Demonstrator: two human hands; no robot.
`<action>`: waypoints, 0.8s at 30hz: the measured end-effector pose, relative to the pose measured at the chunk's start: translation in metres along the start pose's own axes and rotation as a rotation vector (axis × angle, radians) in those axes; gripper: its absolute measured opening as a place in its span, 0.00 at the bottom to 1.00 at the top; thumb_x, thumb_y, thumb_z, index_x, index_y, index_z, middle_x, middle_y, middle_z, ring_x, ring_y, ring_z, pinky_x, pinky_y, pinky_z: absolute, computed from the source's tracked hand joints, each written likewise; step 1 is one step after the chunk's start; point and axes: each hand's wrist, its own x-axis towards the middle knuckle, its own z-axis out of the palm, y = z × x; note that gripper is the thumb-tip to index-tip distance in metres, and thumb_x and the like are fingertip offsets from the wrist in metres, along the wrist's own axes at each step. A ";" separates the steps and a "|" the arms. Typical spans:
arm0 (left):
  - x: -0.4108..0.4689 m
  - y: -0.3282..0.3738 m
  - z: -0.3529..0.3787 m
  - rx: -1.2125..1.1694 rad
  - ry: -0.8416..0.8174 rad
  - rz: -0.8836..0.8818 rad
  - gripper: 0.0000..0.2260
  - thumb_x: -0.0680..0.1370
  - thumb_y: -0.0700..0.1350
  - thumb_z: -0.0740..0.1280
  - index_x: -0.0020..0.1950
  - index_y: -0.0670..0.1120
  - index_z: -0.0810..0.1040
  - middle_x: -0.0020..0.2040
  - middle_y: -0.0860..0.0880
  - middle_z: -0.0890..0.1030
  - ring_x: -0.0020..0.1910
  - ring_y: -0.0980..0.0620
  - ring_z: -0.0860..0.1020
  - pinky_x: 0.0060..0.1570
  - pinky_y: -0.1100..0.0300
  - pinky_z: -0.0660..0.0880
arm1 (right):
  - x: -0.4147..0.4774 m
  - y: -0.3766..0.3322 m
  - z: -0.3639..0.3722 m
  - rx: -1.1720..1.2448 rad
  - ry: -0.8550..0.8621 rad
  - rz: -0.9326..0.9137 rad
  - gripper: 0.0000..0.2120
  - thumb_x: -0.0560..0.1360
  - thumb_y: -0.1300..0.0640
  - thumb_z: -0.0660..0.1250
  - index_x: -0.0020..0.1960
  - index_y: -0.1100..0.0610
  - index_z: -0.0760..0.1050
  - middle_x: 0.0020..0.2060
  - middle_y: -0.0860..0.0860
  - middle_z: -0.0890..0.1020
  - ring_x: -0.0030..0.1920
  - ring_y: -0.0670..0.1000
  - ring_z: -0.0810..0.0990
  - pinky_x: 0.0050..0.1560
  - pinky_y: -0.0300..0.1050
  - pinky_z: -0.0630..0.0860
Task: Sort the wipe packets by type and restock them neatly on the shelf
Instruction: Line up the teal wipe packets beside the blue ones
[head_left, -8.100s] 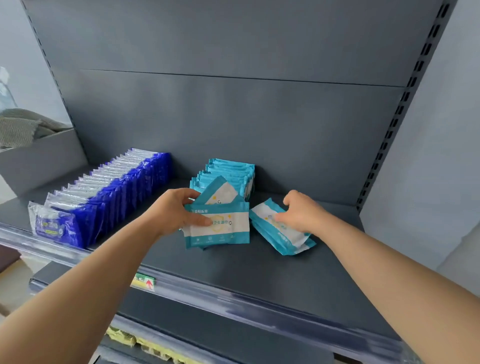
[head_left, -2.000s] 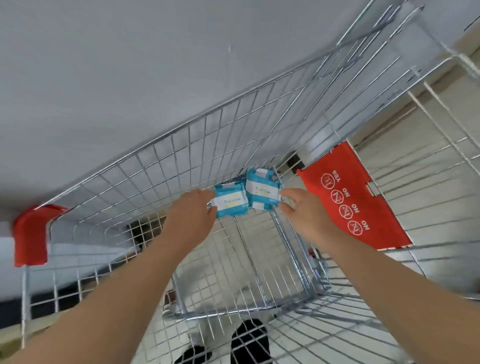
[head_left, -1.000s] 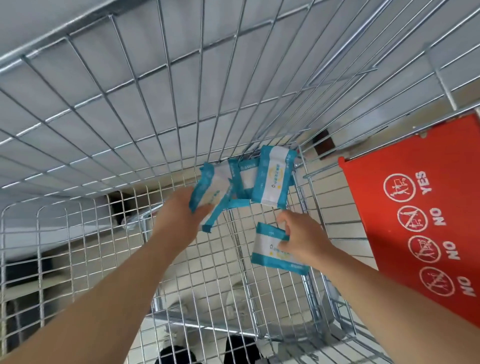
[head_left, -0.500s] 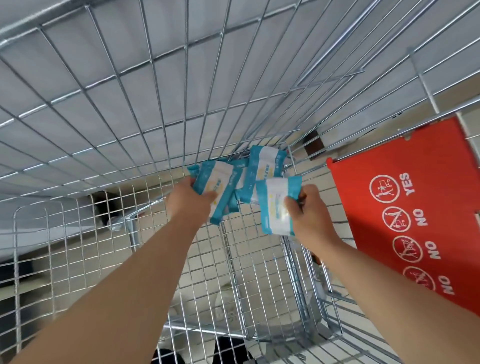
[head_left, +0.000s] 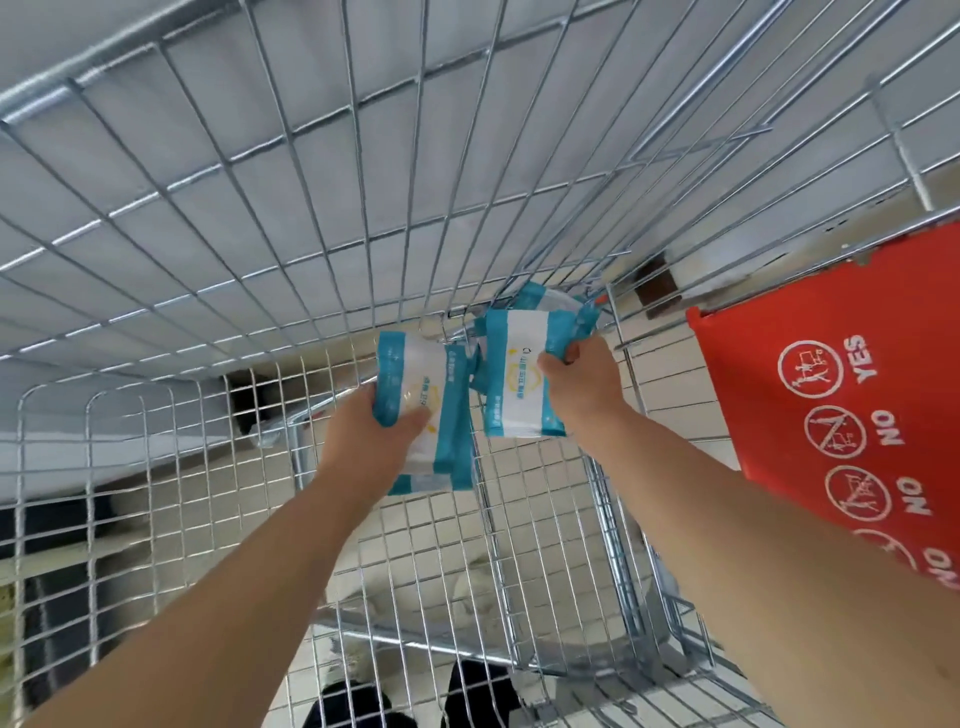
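Both my hands are down inside a wire shopping cart (head_left: 311, 218). My left hand (head_left: 374, 441) grips a small stack of teal-and-white wipe packets (head_left: 421, 415), thumb across the front one. My right hand (head_left: 582, 379) holds another teal-and-white packet (head_left: 514, 379) upright, with one more teal packet (head_left: 550, 301) bunched behind it against the cart's far corner. The two bundles are close side by side. The shelf is out of view.
A red plastic child-seat flap (head_left: 831, 405) with YES/NO pictograms stands at the right. The cart's wire floor (head_left: 447, 561) lies below my hands, with pale tiled flooring under it. Dark shoes (head_left: 415, 696) show at the bottom. A grey wall rises beyond the cart.
My left hand has lowered and squared its packets into a stack. My right hand has lifted its packet higher and gathered a second one at the cart's corner.
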 end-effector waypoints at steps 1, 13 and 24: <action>-0.004 0.001 -0.004 -0.023 -0.017 -0.002 0.06 0.76 0.43 0.69 0.50 0.51 0.76 0.45 0.53 0.81 0.43 0.53 0.80 0.35 0.63 0.71 | -0.004 -0.003 -0.001 0.009 -0.007 -0.006 0.08 0.76 0.63 0.63 0.55 0.64 0.71 0.47 0.55 0.80 0.47 0.53 0.81 0.31 0.35 0.74; -0.131 0.070 -0.118 -0.046 0.059 0.117 0.07 0.80 0.46 0.64 0.57 0.53 0.70 0.50 0.53 0.79 0.49 0.51 0.78 0.46 0.54 0.71 | -0.141 -0.136 -0.068 -0.207 -0.081 -0.534 0.07 0.76 0.61 0.65 0.46 0.57 0.66 0.34 0.45 0.70 0.32 0.43 0.68 0.32 0.33 0.65; -0.332 0.111 -0.303 -0.410 0.283 0.258 0.05 0.82 0.44 0.58 0.56 0.53 0.70 0.49 0.54 0.82 0.40 0.60 0.82 0.30 0.69 0.75 | -0.369 -0.318 -0.075 -0.153 -0.266 -0.989 0.08 0.76 0.59 0.66 0.46 0.55 0.66 0.34 0.46 0.71 0.31 0.43 0.68 0.32 0.34 0.67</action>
